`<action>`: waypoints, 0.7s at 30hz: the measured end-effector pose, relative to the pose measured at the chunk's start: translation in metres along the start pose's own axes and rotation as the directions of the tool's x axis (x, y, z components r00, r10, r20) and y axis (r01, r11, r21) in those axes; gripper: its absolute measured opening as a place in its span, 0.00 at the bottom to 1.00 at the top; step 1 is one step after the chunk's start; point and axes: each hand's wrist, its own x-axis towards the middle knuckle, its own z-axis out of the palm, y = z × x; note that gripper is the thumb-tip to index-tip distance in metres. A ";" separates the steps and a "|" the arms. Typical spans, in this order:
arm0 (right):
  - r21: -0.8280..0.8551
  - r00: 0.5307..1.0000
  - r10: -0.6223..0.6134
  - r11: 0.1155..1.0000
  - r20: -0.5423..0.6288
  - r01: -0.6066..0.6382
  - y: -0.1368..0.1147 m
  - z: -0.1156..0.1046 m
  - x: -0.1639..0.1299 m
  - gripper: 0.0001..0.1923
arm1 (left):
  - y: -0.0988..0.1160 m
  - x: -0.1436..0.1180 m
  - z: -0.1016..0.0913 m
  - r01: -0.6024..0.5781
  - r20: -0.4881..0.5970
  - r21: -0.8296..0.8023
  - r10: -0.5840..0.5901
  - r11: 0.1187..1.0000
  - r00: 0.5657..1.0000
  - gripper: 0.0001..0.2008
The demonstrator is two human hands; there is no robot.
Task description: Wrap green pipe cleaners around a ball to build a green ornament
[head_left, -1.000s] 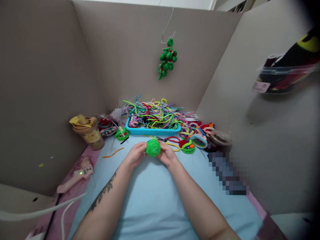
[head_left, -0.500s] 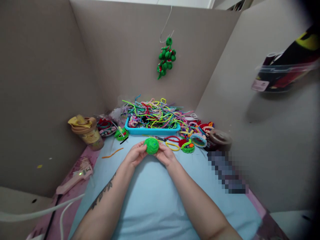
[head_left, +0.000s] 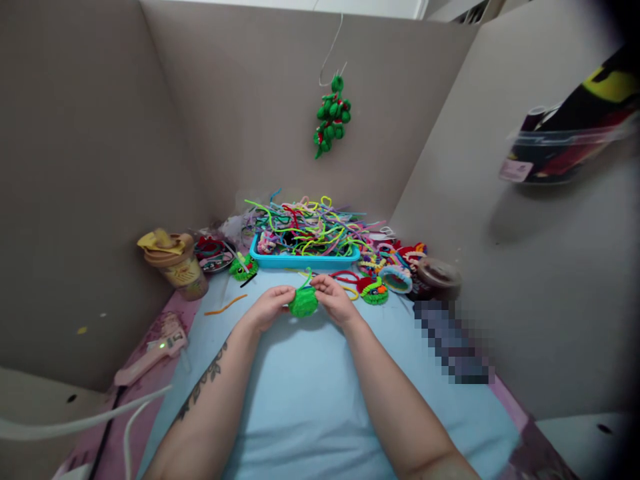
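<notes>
Green coil (head_left: 303, 303) pinched between left hand (head_left: 267, 308), right hand (head_left: 336, 299); underside hidden.

I see one green coiled piece (head_left: 303, 304) — it looks made of fuzzy pipe cleaner wound into a small round disc or shallow dome. It is bright green, and a loose green end sticks up from its top toward the back. It is held just above the light blue mat (head_left: 310, 400), between my left hand (head_left: 270, 308) and my right hand (head_left: 336, 300) — both touch its sides.
</notes>
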 end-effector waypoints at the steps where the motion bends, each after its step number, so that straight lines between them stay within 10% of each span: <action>1: -0.049 1.000 -0.011 0.999 0.010 0.012 0.001 -0.001 0.000 0.13 | 0.001 -0.001 0.001 0.009 -0.002 0.033 -0.009 0.999 1.000 0.15; 12: -0.312 0.985 -0.130 0.946 -0.109 0.091 0.009 0.002 0.004 0.10 | -0.003 0.003 0.008 -0.163 0.003 0.554 0.193 0.817 0.981 0.14; 21: -0.269 0.939 -0.162 0.960 -0.304 0.079 0.008 -0.001 0.008 0.08 | 0.002 0.002 0.009 -0.185 -0.101 0.591 0.300 0.785 0.949 0.13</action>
